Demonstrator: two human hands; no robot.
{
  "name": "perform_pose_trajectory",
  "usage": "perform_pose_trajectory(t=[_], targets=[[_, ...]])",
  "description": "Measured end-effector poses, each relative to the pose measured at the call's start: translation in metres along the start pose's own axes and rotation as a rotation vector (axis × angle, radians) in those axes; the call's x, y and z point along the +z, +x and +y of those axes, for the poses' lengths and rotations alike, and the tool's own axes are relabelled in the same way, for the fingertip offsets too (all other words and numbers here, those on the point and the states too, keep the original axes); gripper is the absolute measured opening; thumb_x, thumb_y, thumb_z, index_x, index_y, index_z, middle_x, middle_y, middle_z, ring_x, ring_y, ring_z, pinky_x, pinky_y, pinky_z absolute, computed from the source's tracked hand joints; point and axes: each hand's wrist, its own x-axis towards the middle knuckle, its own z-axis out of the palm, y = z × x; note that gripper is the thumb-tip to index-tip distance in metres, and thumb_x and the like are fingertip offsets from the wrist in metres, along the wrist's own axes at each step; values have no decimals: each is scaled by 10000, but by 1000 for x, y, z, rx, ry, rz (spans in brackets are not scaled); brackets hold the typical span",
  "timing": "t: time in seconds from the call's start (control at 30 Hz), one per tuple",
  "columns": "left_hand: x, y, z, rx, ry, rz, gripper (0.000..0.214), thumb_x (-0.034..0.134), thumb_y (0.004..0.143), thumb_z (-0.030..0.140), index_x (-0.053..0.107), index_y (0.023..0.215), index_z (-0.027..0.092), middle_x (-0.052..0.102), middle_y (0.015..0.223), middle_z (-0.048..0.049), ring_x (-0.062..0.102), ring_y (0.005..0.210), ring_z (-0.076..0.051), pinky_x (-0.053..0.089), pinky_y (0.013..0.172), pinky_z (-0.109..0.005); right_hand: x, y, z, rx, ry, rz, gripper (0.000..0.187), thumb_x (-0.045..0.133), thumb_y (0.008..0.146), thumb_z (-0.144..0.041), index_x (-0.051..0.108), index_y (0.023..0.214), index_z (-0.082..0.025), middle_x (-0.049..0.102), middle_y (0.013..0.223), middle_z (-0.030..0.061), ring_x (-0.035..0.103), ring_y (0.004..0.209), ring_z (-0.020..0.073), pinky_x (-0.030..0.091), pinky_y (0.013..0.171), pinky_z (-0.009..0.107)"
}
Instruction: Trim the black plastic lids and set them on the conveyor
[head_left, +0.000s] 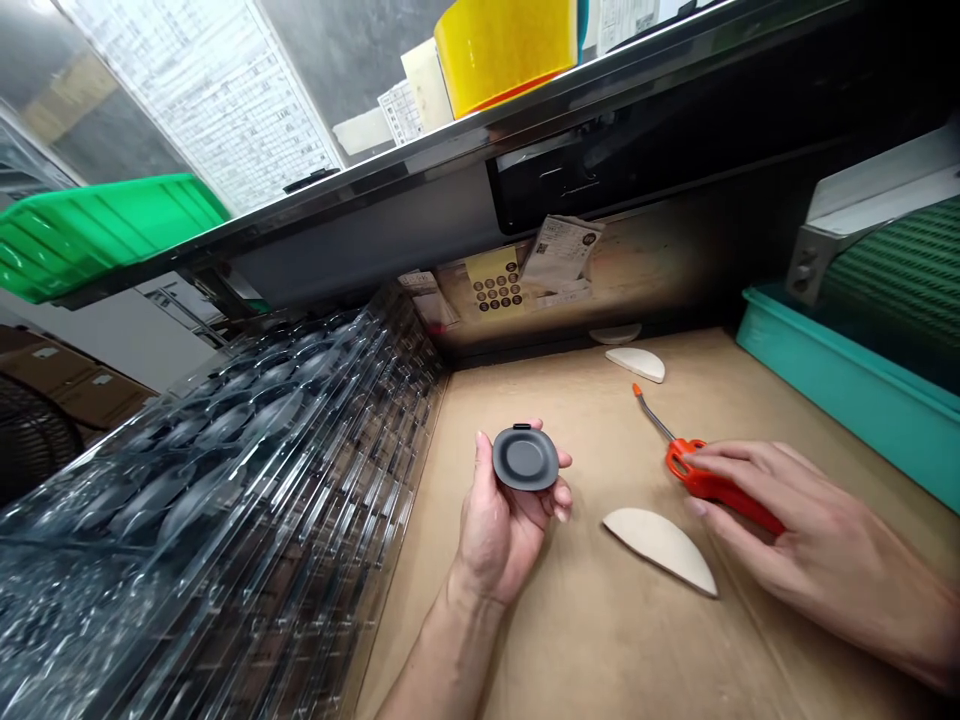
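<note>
A small dark grey round dish (525, 458) sits in the left hand (502, 525), above the near part of the tabletop (525, 630), with its shallow hollow facing up. The left fingers (562, 510) curl up against its right edge and the thumb presses its left edge, holding it. To the right, the right fingers (739, 462) are closed over the red handle of a screwdriver (712, 482), whose thin shaft points far and left. A pale half-round piece (660, 550) lies between the hands, and a second (635, 364) lies by the far wall. On the left rises a stack of clear plastic trays (225, 470), their pockets holding dark round dishes. A teal tray (847, 390) stands along the right edge; its contents are hidden.
</note>
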Motion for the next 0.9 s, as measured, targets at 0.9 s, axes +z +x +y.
perform_pose_trajectory(t=[0.9], targets=[[-8,-9,0,-75,-73,-326,463,484,958,464,622,1239,124,694,1065,-180,677,703,-219,470,576,-273,0,6,-18,-46,136,-5,98,512,1022,-284,590,995,-232,631,987,31,612,927,184,478,804,334]])
